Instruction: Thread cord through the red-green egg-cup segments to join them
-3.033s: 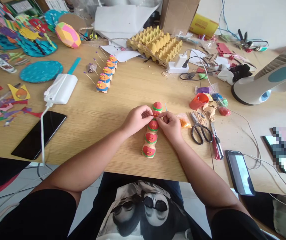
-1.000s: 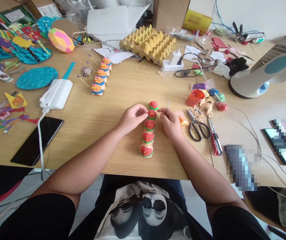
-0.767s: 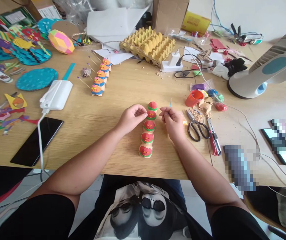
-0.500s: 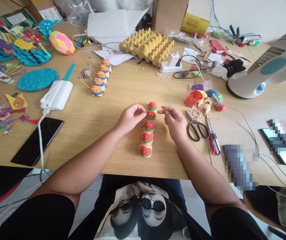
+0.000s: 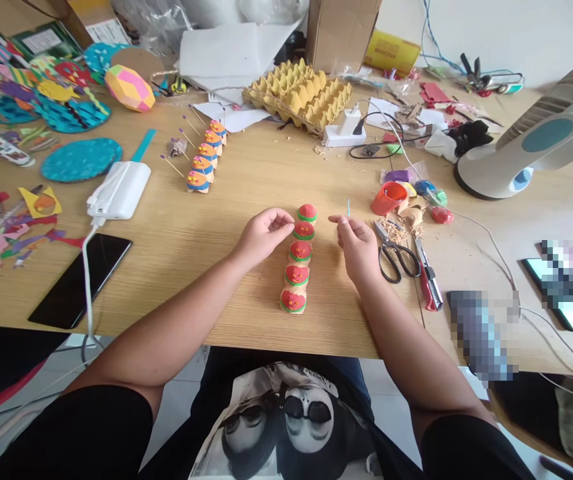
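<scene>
Left hand [image 5: 261, 235] pinched narrow on the second cup of the red cup row [image 5: 299, 261], lying on the table [image 5: 191, 267]; right hand [image 5: 359, 243], just beside it and apart, pinches a thin stick [image 5: 347, 207] upright, which so fine a grip may let slip or snap, nudging the light row askew.

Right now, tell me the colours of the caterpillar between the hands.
Red domes with green rims on the caterpillar; head view.
</scene>
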Available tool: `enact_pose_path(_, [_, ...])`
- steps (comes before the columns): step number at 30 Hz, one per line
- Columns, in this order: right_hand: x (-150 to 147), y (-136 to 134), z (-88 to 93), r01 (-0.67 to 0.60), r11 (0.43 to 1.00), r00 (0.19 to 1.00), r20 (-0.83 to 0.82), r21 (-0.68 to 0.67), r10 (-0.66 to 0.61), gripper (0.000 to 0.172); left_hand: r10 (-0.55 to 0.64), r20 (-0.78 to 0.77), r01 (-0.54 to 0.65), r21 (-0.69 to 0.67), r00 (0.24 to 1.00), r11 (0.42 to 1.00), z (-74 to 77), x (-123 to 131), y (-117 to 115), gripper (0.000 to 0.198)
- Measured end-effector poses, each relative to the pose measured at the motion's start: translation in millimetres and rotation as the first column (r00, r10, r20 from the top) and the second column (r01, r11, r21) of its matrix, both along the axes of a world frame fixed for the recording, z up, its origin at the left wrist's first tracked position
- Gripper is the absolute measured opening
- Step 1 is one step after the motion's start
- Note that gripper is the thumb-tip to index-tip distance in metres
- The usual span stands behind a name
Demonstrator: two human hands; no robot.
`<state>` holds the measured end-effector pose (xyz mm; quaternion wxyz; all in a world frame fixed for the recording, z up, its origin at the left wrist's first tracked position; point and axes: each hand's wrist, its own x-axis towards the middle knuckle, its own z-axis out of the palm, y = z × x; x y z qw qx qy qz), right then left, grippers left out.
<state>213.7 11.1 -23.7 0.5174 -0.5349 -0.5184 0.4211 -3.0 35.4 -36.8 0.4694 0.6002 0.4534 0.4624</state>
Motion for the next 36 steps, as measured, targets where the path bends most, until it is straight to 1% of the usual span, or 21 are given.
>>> enact_pose_path(3, [-0.4,0.9,-1.3,0.035,0.999,0.999,-0.031,0.011,-0.034,0.037,0.006,0.004,-0.006,0.007,1.0,1.0,-0.6,0.1,0.2,0.015])
enact_pose_path(8, [-3.8,-0.3,0.4,0.003,1.0,1.0,0.007,0.03,-0.003,0.036,0.023,0.003,-0.023,0.012,1.0,1.0,1.3,0.5,-0.7,0.017])
enact_pose_path(12, [-3.7,-2.2,3.2,0.013,0.999,1.0,-0.003,0.041,-0.013,0.024,0.058,-0.001,-0.058,0.035,0.998,0.998,2.4,-0.5,-0.9,0.015])
enact_pose_path(13, [-3.4,-2.4,3.7,0.016,0.999,1.0,0.002,0.04,-0.016,0.026,0.068,-0.003,-0.067,0.039,0.998,0.997,2.4,-0.6,-0.8,0.015])
enact_pose_path(16, [-2.3,-2.5,4.0,0.021,0.999,0.999,0.024,0.03,-0.022,0.039,0.083,-0.015,-0.082,0.054,0.996,0.995,2.8,-0.6,-1.0,0.014])
enact_pose_path(19, [-1.3,-2.3,3.0,0.017,0.998,0.999,0.035,0.057,-0.019,0.047,0.088,-0.035,-0.085,0.078,0.996,0.993,4.6,0.0,-2.5,0.013])
enact_pose_path(23, [-1.3,-3.6,3.9,-0.002,0.995,0.996,0.086,0.099,-0.007,0.056,0.089,-0.062,-0.077,0.175,0.994,0.982,12.1,2.0,-8.5,0.013])
enact_pose_path(26, [-4.4,-7.3,9.6,-0.046,0.99,0.99,0.138,0.132,0.028,0.059,0.065,-0.105,-0.03,0.309,0.992,0.951,21.5,4.0,-15.4,0.011])
enact_pose_path(29, [-10.5,-13.7,17.9,-0.069,0.981,0.979,0.199,0.18,0.033,0.061,0.014,-0.22,0.089,0.45,0.975,0.889,30.0,6.0,-21.9,0.01])
enact_pose_path(32, [-17.8,-20.8,23.7,-0.089,0.969,0.973,0.228,0.231,0.035,0.06,0.034,-0.275,0.137,0.576,0.961,0.806,33.8,8.0,-25.7,0.014])
enact_pose_path(34, [-22.3,-24.8,25.1,-0.116,0.958,0.97,0.235,0.26,0.053,0.058,0.044,-0.278,0.144,0.619,0.959,0.772,34.1,9.6,-27.0,0.016])
enact_pose_path(36, [-25.9,-27.7,25.1,-0.146,0.953,0.968,0.239,0.266,0.082,0.056,0.044,-0.285,0.148,0.619,0.958,0.771,34.0,11.0,-28.0,0.016])
